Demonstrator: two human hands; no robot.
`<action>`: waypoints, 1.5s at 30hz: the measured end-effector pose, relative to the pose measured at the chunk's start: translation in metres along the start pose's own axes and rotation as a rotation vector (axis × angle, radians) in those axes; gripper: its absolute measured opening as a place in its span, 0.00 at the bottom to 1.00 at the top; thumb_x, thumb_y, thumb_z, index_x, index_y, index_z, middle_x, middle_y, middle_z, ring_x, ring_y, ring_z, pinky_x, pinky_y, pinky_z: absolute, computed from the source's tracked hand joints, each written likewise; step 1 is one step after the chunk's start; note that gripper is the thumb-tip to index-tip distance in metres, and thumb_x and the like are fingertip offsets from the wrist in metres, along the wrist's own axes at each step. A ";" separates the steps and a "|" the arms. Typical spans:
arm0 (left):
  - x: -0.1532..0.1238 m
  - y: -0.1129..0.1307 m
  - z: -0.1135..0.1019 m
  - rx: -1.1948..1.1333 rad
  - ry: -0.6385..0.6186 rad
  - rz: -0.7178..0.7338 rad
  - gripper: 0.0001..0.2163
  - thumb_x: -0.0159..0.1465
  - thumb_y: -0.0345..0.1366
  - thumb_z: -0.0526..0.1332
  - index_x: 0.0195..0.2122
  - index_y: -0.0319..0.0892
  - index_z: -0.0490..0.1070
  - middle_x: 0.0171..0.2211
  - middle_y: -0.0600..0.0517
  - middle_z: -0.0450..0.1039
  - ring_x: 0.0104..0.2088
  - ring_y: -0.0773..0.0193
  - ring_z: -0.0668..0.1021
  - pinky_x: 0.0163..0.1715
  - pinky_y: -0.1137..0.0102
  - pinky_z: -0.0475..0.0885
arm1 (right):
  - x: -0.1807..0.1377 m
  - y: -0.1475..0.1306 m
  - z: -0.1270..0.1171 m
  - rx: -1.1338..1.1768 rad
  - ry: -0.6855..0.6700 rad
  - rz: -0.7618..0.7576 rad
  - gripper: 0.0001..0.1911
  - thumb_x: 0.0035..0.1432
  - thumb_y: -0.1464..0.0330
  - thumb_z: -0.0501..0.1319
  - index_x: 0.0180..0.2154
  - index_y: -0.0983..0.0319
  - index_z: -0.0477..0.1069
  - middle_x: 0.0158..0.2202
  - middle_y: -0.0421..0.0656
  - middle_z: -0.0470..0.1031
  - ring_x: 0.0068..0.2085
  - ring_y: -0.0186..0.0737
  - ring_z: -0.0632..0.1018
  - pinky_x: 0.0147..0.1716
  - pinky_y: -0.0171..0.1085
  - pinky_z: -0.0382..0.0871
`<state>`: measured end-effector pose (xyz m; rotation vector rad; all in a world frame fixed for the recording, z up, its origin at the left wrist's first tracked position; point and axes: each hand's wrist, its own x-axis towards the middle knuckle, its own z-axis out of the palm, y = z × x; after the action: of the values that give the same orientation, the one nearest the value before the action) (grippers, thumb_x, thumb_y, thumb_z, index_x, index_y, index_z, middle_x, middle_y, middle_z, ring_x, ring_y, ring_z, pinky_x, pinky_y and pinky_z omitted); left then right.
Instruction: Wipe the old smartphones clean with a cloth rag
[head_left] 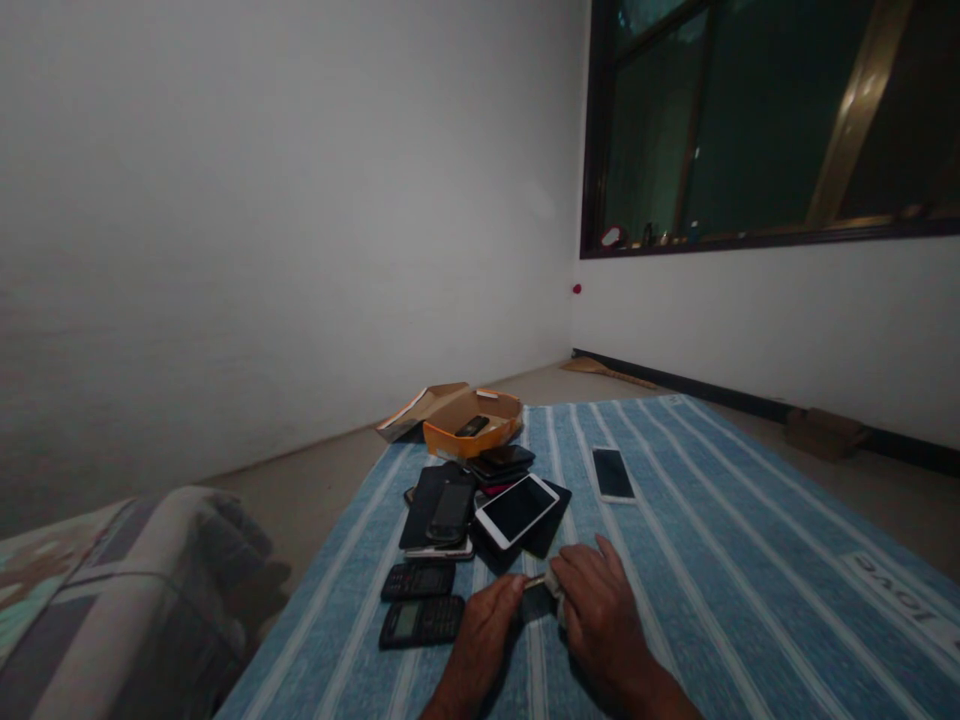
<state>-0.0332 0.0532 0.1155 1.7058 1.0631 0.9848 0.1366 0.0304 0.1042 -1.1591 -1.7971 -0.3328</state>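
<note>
Close to me, my left hand (486, 622) is closed on one end of a thin phone (534, 581) with a pale gold edge. My right hand (600, 600) is closed around a crumpled whitish cloth (556, 588), pressed to the phone's other end. Fingers hide most of the phone. Two dark keypad phones, a nearer one (422, 622) and a farther one (418, 580), lie left of my left hand. Beyond my hands, a white phone with a black screen (517, 511) rests on a heap of dark phones (451, 508).
An open orange box (474, 437) holding a small dark phone (473, 426) stands behind the heap. Another white phone (613, 474) lies apart on the right. Everything rests on a blue striped cloth (720, 560). A fabric-covered surface (142, 590) is at left.
</note>
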 end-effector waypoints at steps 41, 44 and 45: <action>0.001 0.002 0.001 0.030 -0.006 -0.006 0.25 0.66 0.58 0.49 0.28 0.42 0.71 0.29 0.50 0.72 0.32 0.60 0.72 0.36 0.68 0.69 | -0.003 -0.002 0.007 -0.019 0.063 -0.013 0.21 0.51 0.83 0.49 0.42 0.59 0.68 0.39 0.44 0.75 0.43 0.45 0.75 0.55 0.51 0.61; 0.001 0.000 0.001 -0.002 0.005 0.007 0.25 0.65 0.59 0.51 0.26 0.42 0.68 0.27 0.51 0.69 0.30 0.61 0.70 0.36 0.69 0.69 | -0.001 -0.017 0.013 0.038 0.032 -0.048 0.21 0.52 0.82 0.49 0.44 0.59 0.67 0.38 0.44 0.74 0.43 0.45 0.75 0.56 0.51 0.60; 0.000 0.000 0.001 -0.010 0.010 0.013 0.24 0.65 0.59 0.51 0.26 0.43 0.68 0.26 0.51 0.69 0.30 0.61 0.70 0.36 0.68 0.69 | -0.001 -0.020 0.014 0.052 0.026 -0.055 0.21 0.52 0.81 0.49 0.44 0.59 0.67 0.38 0.44 0.74 0.43 0.45 0.75 0.56 0.51 0.60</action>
<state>-0.0318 0.0532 0.1153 1.7035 1.0525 1.0061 0.1119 0.0288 0.1012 -1.0668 -1.8070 -0.3298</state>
